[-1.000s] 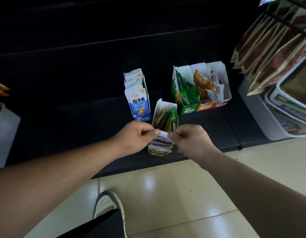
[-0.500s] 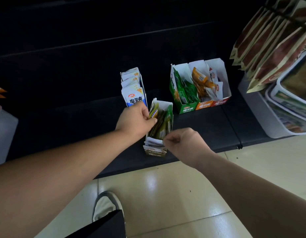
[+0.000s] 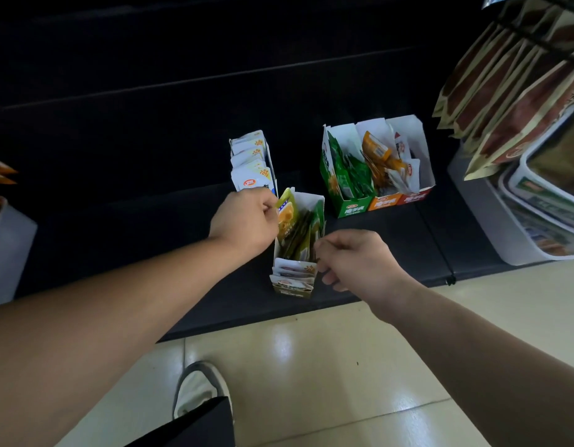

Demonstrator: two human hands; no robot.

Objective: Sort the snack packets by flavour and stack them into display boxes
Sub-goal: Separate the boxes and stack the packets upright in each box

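Left hand (image 3: 247, 221): thumb and fingers pinch the top corner of a yellow-green packet (image 3: 287, 214), which stands at the rear of the olive display box (image 3: 293, 290) on the dark shelf (image 3: 392, 246). Right hand (image 3: 353, 259): fingers curled, nothing seen in them, just beside the box's right wall. Packet: judged light, thin, limp and probably slick; best held by its sealed top edge and slid in upright. Neighbours: blue-white box (image 3: 251, 162) behind; green-orange-red boxes (image 3: 376, 201) to the right.

Black shelf (image 3: 392, 240) under blue box (image 3: 272, 169), olive box (image 3: 292, 290), touching trio (image 3: 380, 201) (green, orange, red).
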